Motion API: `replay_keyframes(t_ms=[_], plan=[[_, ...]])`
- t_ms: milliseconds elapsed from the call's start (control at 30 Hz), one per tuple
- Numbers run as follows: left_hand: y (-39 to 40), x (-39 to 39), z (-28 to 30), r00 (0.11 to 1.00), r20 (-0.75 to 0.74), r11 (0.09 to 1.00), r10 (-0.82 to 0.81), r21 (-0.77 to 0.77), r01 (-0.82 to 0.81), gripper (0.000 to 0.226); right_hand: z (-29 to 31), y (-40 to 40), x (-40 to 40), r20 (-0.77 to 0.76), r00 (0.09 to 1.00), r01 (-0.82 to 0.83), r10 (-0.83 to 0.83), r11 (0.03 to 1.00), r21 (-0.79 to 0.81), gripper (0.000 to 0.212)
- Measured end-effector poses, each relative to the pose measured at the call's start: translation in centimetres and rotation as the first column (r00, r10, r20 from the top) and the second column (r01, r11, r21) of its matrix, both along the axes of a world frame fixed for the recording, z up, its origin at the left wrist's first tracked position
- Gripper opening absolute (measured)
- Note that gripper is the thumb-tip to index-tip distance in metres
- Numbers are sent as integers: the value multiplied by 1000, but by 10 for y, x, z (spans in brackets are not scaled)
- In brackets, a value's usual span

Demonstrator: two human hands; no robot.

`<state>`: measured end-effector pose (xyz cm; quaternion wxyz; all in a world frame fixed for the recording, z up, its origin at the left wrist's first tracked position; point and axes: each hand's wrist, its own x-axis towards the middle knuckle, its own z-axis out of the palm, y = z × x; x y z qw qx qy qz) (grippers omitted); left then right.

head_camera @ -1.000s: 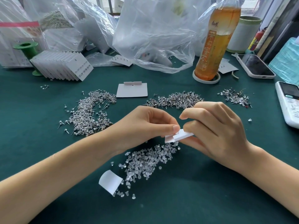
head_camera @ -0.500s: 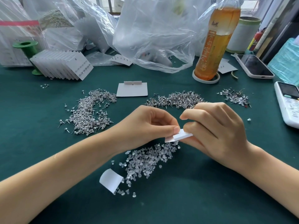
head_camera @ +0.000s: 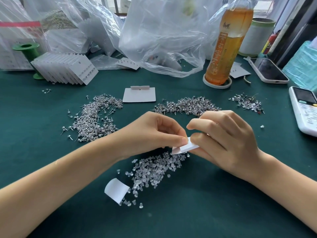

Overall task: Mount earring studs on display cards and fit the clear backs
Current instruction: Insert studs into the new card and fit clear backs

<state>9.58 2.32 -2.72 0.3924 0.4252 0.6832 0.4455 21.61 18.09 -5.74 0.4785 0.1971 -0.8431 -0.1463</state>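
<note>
A small white display card (head_camera: 186, 146) is held just above the pile of clear backs (head_camera: 154, 169). My right hand (head_camera: 224, 140) grips the card from the right, fingers curled round it. My left hand (head_camera: 154, 133) pinches at the card's left edge with thumb and forefinger; what lies between those fingertips is hidden. Piles of silver studs lie to the left (head_camera: 93, 119) and behind my hands (head_camera: 187, 105), with a smaller pile (head_camera: 247, 103) at the right. A blank card (head_camera: 139, 95) lies flat beyond them.
A curled white paper piece (head_camera: 116, 190) lies by the clear backs. A fanned stack of filled cards (head_camera: 68, 69) and a green spool (head_camera: 27, 50) are back left. Plastic bags (head_camera: 163, 35), a tea bottle (head_camera: 224, 43), a phone (head_camera: 267, 70) and a remote (head_camera: 305, 110) stand behind and right.
Both hands stay together on the card over the clear backs; only slight finger shifts show.
</note>
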Motion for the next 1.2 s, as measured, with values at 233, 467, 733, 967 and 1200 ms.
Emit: replay_keyframes(t_ms=[233, 467, 733, 967, 1200], plan=[[1, 1, 1, 999, -30, 998, 44, 40, -43, 7, 0, 2, 1, 33, 999, -7, 9, 998, -55, 31], [0, 3, -1, 994, -108, 998, 14, 67, -7, 10, 1, -1, 1, 19, 1000, -12, 13, 1000, -21, 28], [0, 0, -2, 991, -128, 997, -30, 63, 38, 9, 1, -2, 1, 5, 1000, -6, 6, 1000, 18, 27], [2, -3, -2, 993, -115, 994, -13, 111, 25, 7, 3, -1, 0, 7, 1000, -9, 10, 994, -112, 35], [1, -11, -6, 861, -498, 975, 99, 220, 15, 32, 3, 3, -2, 108, 993, 111, -57, 781, -614, 41]])
